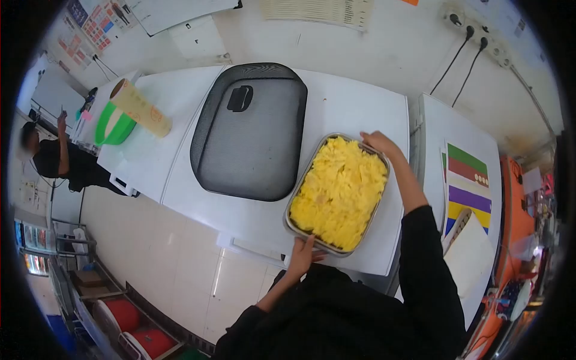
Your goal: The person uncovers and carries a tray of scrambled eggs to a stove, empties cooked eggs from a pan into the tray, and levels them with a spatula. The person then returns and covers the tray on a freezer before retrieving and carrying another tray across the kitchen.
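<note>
A rectangular metal pan (290, 223), heaped with chunky yellow food (342, 186), sits at the front right of the white worktop. My left hand (302, 258) grips its near left corner, thumb up against the rim and fingers low along the side. At the far right corner, my right hand (379, 143) has its fingers closed over the rim. Left of the pan lies a large dark grey rounded tray or lid (258, 150), apart from both hands. A small black piece (240, 98) rests on it or is part of it.
Farther left stand a roll of plastic film (141, 108) and a green bowl (123, 132). A person in dark clothes (60, 159) is at the far left. Coloured sheets (469, 180) lie on the right-hand white surface. Black plugs and cables (470, 33) hang on the wall.
</note>
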A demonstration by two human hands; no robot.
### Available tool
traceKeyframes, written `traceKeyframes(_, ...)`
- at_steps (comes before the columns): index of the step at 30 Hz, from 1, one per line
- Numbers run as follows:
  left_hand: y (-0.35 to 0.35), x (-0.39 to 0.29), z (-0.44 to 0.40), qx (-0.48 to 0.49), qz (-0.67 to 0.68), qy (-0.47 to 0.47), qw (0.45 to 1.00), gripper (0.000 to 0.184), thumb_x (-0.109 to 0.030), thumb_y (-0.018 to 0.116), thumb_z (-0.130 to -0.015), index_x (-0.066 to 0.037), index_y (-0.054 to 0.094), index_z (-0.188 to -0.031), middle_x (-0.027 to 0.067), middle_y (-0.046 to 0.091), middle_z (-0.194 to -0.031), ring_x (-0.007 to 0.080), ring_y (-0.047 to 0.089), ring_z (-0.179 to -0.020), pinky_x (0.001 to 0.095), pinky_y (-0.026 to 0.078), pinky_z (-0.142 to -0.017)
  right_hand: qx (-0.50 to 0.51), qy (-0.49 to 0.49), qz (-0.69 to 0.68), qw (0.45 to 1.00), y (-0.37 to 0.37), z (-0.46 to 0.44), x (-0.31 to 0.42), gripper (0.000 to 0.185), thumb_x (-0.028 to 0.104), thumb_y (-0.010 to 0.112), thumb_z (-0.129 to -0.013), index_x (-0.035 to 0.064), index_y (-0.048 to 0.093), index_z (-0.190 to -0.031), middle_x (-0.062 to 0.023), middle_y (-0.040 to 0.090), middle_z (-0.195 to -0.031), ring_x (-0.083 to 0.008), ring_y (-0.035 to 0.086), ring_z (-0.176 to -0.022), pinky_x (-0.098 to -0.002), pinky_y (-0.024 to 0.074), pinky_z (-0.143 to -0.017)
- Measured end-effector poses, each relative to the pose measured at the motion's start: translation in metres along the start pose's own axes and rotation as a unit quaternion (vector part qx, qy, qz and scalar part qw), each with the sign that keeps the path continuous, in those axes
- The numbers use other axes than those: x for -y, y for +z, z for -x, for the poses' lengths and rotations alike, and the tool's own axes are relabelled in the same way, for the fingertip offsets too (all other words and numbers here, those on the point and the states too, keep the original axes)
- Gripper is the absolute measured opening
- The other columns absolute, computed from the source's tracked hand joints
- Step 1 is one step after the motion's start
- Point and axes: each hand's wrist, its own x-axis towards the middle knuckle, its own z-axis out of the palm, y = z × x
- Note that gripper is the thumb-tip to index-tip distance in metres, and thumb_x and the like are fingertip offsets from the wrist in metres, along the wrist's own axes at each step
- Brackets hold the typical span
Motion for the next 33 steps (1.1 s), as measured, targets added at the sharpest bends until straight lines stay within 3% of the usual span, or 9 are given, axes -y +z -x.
traceKeyframes(4,0.048,-0.004,-0.038,0.004,0.004,0.028,1.000,0.039,-0.034,0.044,-0.088,-0.007,0.028,-0.111,0.0143,0.048,-0.107,0.0270,0.060,-0.081,0.0327,0.051,-0.063,-0.080,-0.028,0.071,0.994,-0.021,-0.021,0.024,0.052,0.045,0.040,-0.082,-0.0013,0.062,-0.091,-0.0182,0.060,-0.086,-0.0291,0.056,-0.084,-0.0329,0.0424,-0.073)
traceKeyframes(7,0.060,-0.009,-0.050,0.039,-0.017,0.025,0.999,0.040,-0.036,0.043,-0.088,-0.008,0.028,-0.113,0.0143,0.049,-0.107,0.0269,0.060,-0.084,0.0341,0.050,-0.067,-0.283,-0.055,0.048,0.956,-0.001,0.013,0.042,0.041,0.038,0.047,-0.081,0.0012,0.056,-0.097,-0.0192,0.054,-0.102,-0.0326,0.050,-0.098,-0.0347,0.0392,-0.082)
traceKeyframes(9,0.045,-0.011,-0.062,0.113,-0.083,-0.001,0.990,0.043,-0.037,0.043,-0.087,-0.008,0.028,-0.115,0.0131,0.051,-0.107,0.0265,0.060,-0.084,0.0345,0.049,-0.069,-0.375,-0.299,-0.023,0.877,0.045,0.076,0.066,0.030,0.018,0.050,-0.080,0.0028,0.049,-0.106,-0.0170,0.048,-0.112,-0.0324,0.045,-0.105,-0.0364,0.0359,-0.088)
traceKeyframes(12,0.005,-0.055,-0.030,0.131,-0.143,-0.073,0.978,0.038,-0.037,0.044,-0.086,-0.011,0.032,-0.110,0.0079,0.053,-0.103,0.0217,0.061,-0.076,0.0278,0.046,-0.060,-0.239,-0.330,-0.158,0.899,0.105,0.146,0.099,0.029,0.004,0.049,-0.080,0.0037,0.047,-0.110,-0.0128,0.048,-0.112,-0.0250,0.045,-0.107,-0.0306,0.0346,-0.089)
traceKeyframes(15,-0.064,-0.117,-0.012,-0.091,-0.175,0.305,0.932,0.029,-0.035,0.037,-0.087,-0.010,0.047,-0.097,0.0039,0.055,-0.090,0.0125,0.055,-0.079,0.0246,0.041,-0.056,-0.222,-0.318,-0.234,0.892,0.158,0.152,0.126,0.033,0.011,0.044,-0.085,0.0024,0.042,-0.117,-0.0147,0.042,-0.119,-0.0266,0.040,-0.111,-0.0315,0.0310,-0.092)
traceKeyframes(19,-0.197,-0.219,-0.074,-0.292,-0.191,0.534,0.770,0.023,-0.024,0.038,-0.088,-0.006,0.048,-0.099,0.0060,0.052,-0.099,0.0150,0.047,-0.094,0.0296,0.037,-0.079,-0.312,-0.252,-0.256,0.879,0.209,0.102,0.151,0.041,0.021,0.034,-0.091,-0.0007,0.031,-0.126,-0.0162,0.034,-0.129,-0.0267,0.032,-0.119,-0.0317,0.0236,-0.098)
traceKeyframes(24,-0.265,-0.270,-0.151,-0.031,-0.229,0.417,0.879,0.063,-0.050,0.033,-0.086,-0.012,0.021,-0.134,0.0036,0.020,-0.138,0.0203,0.014,-0.129,0.0431,0.014,-0.101,-0.385,-0.174,-0.282,0.861,0.232,0.071,0.171,0.046,0.030,0.027,-0.092,0.0020,0.029,-0.129,-0.0183,0.030,-0.132,-0.0307,0.026,-0.124,-0.0351,0.0191,-0.101)
traceKeyframes(30,-0.279,-0.257,-0.176,0.042,-0.090,0.291,0.951,0.058,-0.045,0.025,-0.089,-0.004,0.027,-0.131,0.0097,0.031,-0.133,0.0232,0.029,-0.121,0.0332,0.021,-0.100,-0.336,-0.017,-0.301,0.892,0.249,0.059,0.172,0.047,0.036,0.027,-0.091,0.0128,0.029,-0.131,-0.0165,0.030,-0.132,-0.0304,0.025,-0.124,-0.0389,0.0186,-0.101)
traceKeyframes(33,-0.278,-0.241,-0.151,0.077,-0.078,0.364,0.925,0.056,-0.042,0.022,-0.090,-0.004,0.026,-0.131,0.0105,0.032,-0.132,0.0248,0.030,-0.120,0.0350,0.019,-0.101,-0.342,-0.094,-0.353,0.865,0.250,0.076,0.182,0.049,0.039,0.031,-0.089,0.0165,0.028,-0.132,-0.0169,0.030,-0.132,-0.0316,0.028,-0.121,-0.0497,0.0202,-0.096)
